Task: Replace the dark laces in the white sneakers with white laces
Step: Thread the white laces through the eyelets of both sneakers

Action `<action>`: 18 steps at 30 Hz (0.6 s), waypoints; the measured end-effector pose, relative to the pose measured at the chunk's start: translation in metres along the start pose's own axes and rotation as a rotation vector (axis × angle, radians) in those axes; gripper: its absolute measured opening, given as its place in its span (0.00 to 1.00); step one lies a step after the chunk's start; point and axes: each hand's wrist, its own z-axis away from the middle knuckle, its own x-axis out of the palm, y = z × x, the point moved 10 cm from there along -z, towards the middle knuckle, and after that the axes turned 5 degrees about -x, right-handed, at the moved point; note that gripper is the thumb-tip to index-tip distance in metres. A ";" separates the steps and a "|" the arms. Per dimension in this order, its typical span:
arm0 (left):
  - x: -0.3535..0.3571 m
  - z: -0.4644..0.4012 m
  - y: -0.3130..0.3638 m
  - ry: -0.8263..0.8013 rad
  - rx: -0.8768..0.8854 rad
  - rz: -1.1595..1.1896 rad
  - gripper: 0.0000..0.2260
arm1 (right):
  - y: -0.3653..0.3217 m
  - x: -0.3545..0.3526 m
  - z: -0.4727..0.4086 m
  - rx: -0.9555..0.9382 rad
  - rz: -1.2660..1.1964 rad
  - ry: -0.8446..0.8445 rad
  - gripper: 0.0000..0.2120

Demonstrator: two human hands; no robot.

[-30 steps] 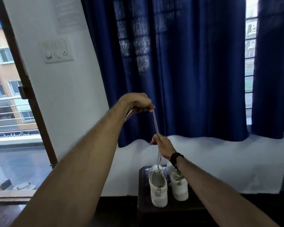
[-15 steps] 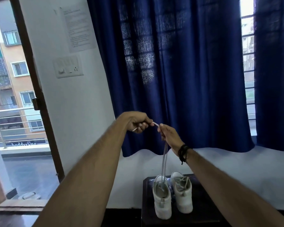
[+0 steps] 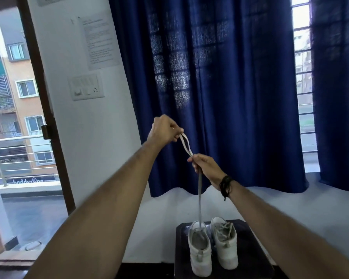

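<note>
Two white sneakers stand side by side on a dark stool. The left sneaker has a grey lace rising straight up out of its top. My right hand pinches both strands of that lace high above the shoe. My left hand, higher and to the left, pinches the lace ends, and the two strands bow apart between my hands. The right sneaker keeps its grey lace threaded and loosely tied.
Dark blue curtains hang behind the stool over a barred window. A white wall with a switch panel and a paper notice stands to the left. An open door at far left shows a balcony railing.
Both hands stay on the lace. My right hand slid up to meet the left, then dropped lower again. The camera tilted upward, so the stool sits lower in view.
</note>
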 end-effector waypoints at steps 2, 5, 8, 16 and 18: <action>-0.012 -0.013 0.023 0.014 0.079 -0.064 0.07 | -0.029 0.000 -0.016 -0.049 -0.004 0.013 0.16; -0.021 -0.024 0.049 0.007 0.151 -0.142 0.08 | -0.063 -0.002 -0.035 -0.113 -0.054 0.051 0.15; -0.031 -0.035 0.062 0.041 0.168 -0.128 0.09 | -0.088 -0.005 -0.048 -0.172 -0.037 0.071 0.13; -0.039 -0.038 0.083 0.015 0.212 0.028 0.07 | -0.131 -0.014 -0.068 -0.297 -0.005 0.189 0.11; -0.039 -0.039 0.078 0.028 0.190 0.099 0.05 | -0.131 -0.019 -0.069 -0.290 -0.021 0.237 0.11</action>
